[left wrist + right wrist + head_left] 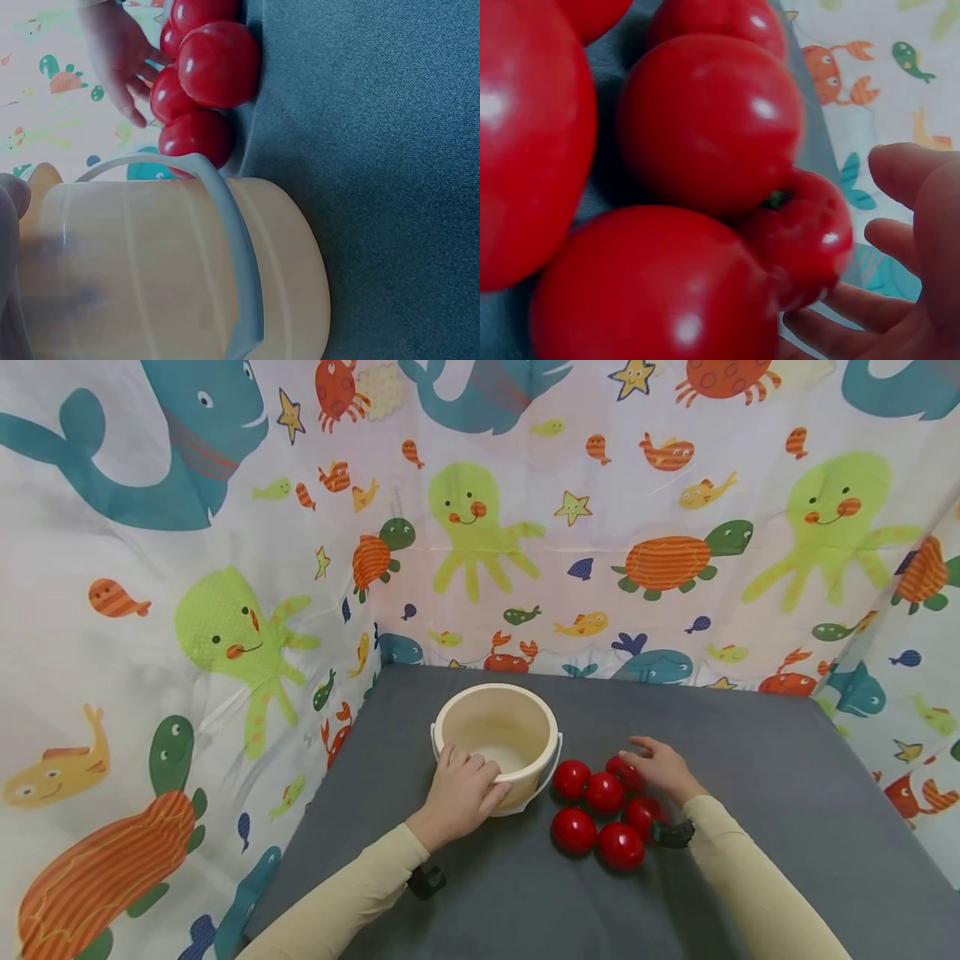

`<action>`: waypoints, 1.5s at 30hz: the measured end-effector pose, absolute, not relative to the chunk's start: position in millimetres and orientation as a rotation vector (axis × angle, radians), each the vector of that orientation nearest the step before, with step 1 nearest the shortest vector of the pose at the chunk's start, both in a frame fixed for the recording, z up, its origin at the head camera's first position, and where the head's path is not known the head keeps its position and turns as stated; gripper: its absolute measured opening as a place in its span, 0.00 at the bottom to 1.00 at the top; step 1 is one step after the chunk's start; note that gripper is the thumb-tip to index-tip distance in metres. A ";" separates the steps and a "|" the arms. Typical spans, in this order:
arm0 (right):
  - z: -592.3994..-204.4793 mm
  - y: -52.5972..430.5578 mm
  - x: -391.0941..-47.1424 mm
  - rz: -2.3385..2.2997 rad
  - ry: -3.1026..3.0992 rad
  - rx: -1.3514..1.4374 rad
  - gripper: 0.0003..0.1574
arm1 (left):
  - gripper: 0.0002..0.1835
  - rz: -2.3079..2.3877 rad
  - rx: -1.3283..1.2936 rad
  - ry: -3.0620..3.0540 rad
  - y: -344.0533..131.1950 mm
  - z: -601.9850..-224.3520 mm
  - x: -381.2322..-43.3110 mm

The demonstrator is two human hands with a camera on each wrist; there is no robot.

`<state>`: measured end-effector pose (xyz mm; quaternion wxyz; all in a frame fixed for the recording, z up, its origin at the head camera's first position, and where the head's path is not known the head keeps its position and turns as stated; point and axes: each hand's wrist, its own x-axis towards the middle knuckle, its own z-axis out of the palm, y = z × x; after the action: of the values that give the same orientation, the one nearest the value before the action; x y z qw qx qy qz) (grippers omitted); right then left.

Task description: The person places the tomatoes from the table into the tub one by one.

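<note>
A cream plastic bucket [525, 789] with a pale handle [238, 255] stands upright on the table. My left hand [463, 789] grips its near rim, fingers over the edge; in the left wrist view only a bit of that hand shows at the left border. Right of the bucket lies a cluster of several shiny red tomatoes [604, 792]. My right hand [663, 766] is at the far right side of the cluster, beside the rearmost tomato [802, 240], which has a green stem. Its fingers are spread and loosely bent, with the fingertips partly hidden behind that tomato.
The dark grey table [787, 793] spreads around the bucket and tomatoes. A white curtain [525, 585] printed with sea animals hangs behind and along both sides. Dark bands sit on both wrists, over beige sleeves [750, 868].
</note>
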<state>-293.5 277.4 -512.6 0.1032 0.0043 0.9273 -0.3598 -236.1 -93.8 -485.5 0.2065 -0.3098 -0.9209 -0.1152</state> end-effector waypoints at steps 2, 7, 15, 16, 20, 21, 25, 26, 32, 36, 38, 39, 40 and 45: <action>-518.0 276.0 -295.1 -1.075 2.730 -0.005 0.43 | 0.15 -0.308 -0.860 -2.566 -93.5 -485.3 -236.8; -527.4 270.4 -295.6 -1.114 2.699 -0.013 0.40 | 0.16 -0.310 -0.853 -2.582 -93.4 -485.1 -236.7; -520.9 266.0 -293.7 -1.145 2.669 0.039 0.36 | 0.16 -0.312 -0.850 -2.560 -93.2 -485.1 -238.1; -520.4 266.1 -293.8 -1.144 2.673 0.044 0.35 | 0.16 -0.313 -0.851 -2.557 -93.2 -485.2 -238.5; -520.3 266.4 -293.8 -1.133 2.673 0.063 0.36 | 0.16 -0.317 -0.856 -2.555 -93.4 -486.0 -239.1; -520.8 266.6 -293.9 -1.132 2.672 0.073 0.35 | 0.16 -0.317 -0.858 -2.557 -93.5 -486.2 -239.1; -524.2 267.7 -294.3 -1.117 2.687 0.076 0.35 | 0.16 -0.324 -0.858 -2.570 -93.1 -486.8 -238.7; -525.1 268.1 -294.5 -1.115 2.694 0.077 0.35 | 0.16 -0.326 -0.856 -2.573 -92.9 -486.8 -238.5; -528.6 269.5 -293.8 -1.116 2.722 0.050 0.34 | 0.16 -0.330 -0.847 -2.582 -92.5 -486.3 -236.6; -529.2 270.4 -292.9 -1.118 2.739 0.047 0.34 | 0.16 -0.331 -0.847 -2.574 -92.5 -485.8 -235.6; -528.8 270.8 -292.9 -1.115 2.759 0.039 0.34 | 0.16 -0.331 -0.846 -2.569 -92.4 -485.9 -235.4; -528.0 271.1 -292.9 -1.111 2.770 0.030 0.34 | 0.16 -0.332 -0.845 -2.566 -92.4 -486.1 -235.4; -527.4 271.1 -293.2 -1.110 2.781 0.030 0.34 | 0.16 -0.333 -0.844 -2.563 -92.3 -486.2 -235.4; -521.9 271.2 -293.3 -1.091 2.823 -0.009 0.34 | 0.15 -0.335 -0.837 -2.550 -92.6 -487.2 -235.9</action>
<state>-293.3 271.2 -521.9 0.0575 -0.0030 0.9312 -0.3600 -235.9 -92.6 -487.2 0.2166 -0.3020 -0.9204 -0.1211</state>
